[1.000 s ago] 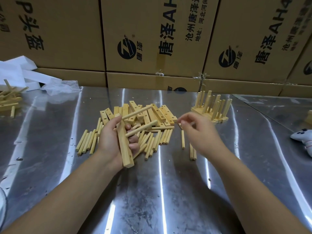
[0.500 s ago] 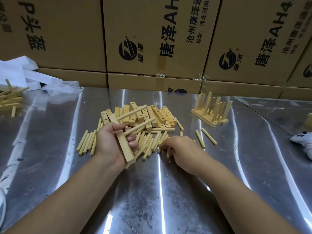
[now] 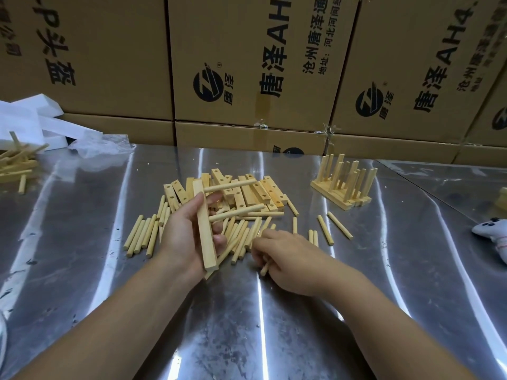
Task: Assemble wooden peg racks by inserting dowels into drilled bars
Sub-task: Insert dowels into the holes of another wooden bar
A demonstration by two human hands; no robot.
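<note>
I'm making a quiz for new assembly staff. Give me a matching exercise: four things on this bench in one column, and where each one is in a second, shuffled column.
Things
1. drilled bar
2. finished racks
3. white foam pieces
4. single dowel

Places
A. far left of the table, by the boxes
B. gripped in the left hand
C. standing right of the bar pile
D. under the right hand, in its curled fingers

Pairs: 1-B, 2-C, 3-A, 4-D
</note>
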